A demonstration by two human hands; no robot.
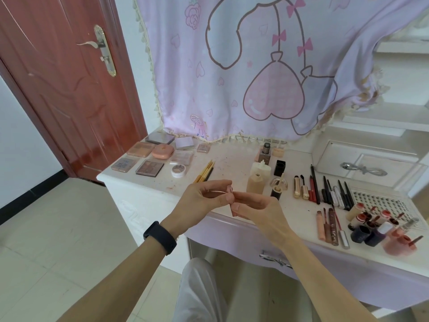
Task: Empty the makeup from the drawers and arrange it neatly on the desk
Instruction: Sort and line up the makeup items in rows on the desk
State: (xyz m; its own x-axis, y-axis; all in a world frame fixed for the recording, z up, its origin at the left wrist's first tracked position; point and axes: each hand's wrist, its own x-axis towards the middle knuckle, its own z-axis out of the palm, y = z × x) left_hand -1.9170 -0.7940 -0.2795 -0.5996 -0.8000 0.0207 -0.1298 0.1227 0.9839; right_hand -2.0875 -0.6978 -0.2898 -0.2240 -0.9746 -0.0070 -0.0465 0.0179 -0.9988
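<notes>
Two hands meet above the surface's point(232, 159) front edge: left hand point(204, 196) and right hand point(257, 210) both pinch a small pink tube point(229, 190) at their fingertips. Lettering on the white pot point(178, 170) behind is unreadable.

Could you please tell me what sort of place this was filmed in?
Probably a bedroom at home, at a dressing table: a white desk laid with rectangular eyeshadow palettes, a pink cartoon-print cloth hanging behind it, and a red-brown wooden door to one side.
</notes>
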